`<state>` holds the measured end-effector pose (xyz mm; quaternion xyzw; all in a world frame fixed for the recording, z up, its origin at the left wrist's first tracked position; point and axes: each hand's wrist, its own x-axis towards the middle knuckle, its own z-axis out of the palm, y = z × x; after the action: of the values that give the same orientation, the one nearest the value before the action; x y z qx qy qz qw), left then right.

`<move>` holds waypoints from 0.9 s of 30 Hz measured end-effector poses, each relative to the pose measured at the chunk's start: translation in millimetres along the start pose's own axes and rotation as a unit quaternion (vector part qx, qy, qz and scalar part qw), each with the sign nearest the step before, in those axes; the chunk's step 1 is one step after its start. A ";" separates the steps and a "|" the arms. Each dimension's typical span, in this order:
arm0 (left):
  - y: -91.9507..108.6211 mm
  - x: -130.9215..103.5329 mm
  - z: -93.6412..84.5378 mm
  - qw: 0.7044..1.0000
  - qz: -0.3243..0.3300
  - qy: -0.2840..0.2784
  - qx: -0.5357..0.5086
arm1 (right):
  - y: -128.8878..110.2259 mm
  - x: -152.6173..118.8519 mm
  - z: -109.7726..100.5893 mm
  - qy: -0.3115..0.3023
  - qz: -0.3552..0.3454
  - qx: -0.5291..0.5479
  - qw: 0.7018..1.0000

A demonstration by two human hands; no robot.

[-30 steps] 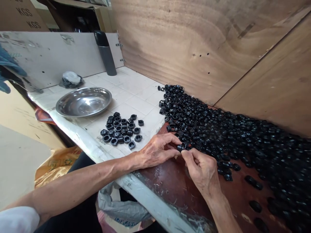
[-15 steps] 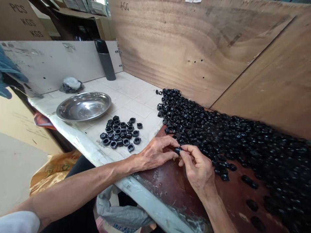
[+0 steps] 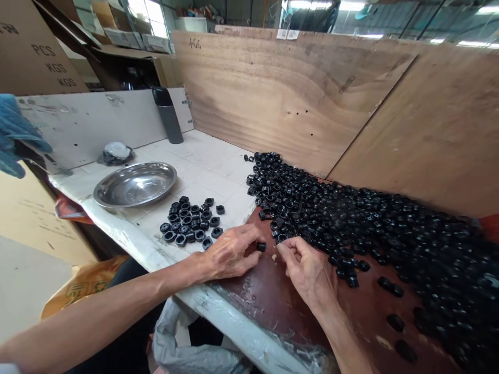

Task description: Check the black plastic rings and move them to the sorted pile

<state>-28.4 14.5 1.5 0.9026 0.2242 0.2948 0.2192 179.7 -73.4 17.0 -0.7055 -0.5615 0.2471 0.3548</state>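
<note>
My left hand (image 3: 234, 252) holds a small black part (image 3: 261, 246) between thumb and fingertips, over the brown board (image 3: 268, 296). My right hand (image 3: 307, 267) is at the near edge of a large heap of black parts (image 3: 343, 208), its thumb and forefinger pinched at a black ring-shaped part (image 3: 281, 238). A gap separates the two hands. Left of my left hand, a small group of black parts (image 3: 195, 222) lies on the white surface.
A shallow steel bowl (image 3: 136, 184) stands on the white surface, with a dark flask (image 3: 168, 117) behind it. A wooden panel (image 3: 273, 93) rises at the back. A grey sack (image 3: 187, 343) hangs below the table edge.
The hands, together at one black part before, have moved apart. My left hand keeps a part, while my right hand is at the heap's edge. The head view has tilted up.
</note>
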 end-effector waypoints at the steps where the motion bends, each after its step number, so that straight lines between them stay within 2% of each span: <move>1: -4.5 -4.7 -8.4 0.998 -0.004 -0.011 0.058 | 2.1 1.4 -4.2 0.032 -0.007 -0.032 0.999; 4: -19.1 -13.5 -33.1 0.976 -0.022 -0.030 0.212 | 11.6 7.2 -17.2 0.093 -0.015 -0.083 0.992; 7: -21.5 -7.9 -43.0 0.960 -0.053 0.012 0.276 | 23.4 11.9 -25.8 0.084 -0.013 -0.143 0.986; 9: -12.3 3.2 -33.8 0.966 -0.063 0.030 0.249 | 29.7 13.4 -27.5 0.064 -0.012 -0.172 0.983; 10: -5.6 10.0 -24.3 0.975 -0.046 0.031 0.214 | 31.9 13.9 -27.3 0.056 -0.015 -0.179 0.982; 13: 12.8 31.6 15.1 0.995 -0.055 -0.001 0.083 | 35.4 15.1 -22.8 0.055 -0.036 -0.187 0.980; 16: 17.5 46.0 50.7 0.993 -0.065 -0.017 0.097 | 36.4 16.4 -14.8 0.043 -0.070 -0.210 0.974; 18: 14.0 48.6 62.8 0.991 -0.062 -0.019 0.115 | 36.1 16.6 -9.5 0.029 -0.080 -0.233 0.969; 21: 7.9 45.4 63.4 0.992 -0.054 -0.033 0.110 | 33.4 14.6 -4.2 0.019 -0.077 -0.266 0.961; 24: 6.0 39.9 52.4 0.995 -0.042 -0.048 0.074 | 28.1 10.4 -3.3 0.010 -0.069 -0.309 0.948; 27: 5.2 34.1 39.6 0.999 -0.010 -0.028 0.012 | 23.4 6.8 -4.9 0.008 -0.078 -0.324 0.943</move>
<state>22.7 18.1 -9.9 0.9108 0.2309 0.2641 0.2178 199.4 -70.6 2.2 -0.7382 -0.6618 0.0171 0.1298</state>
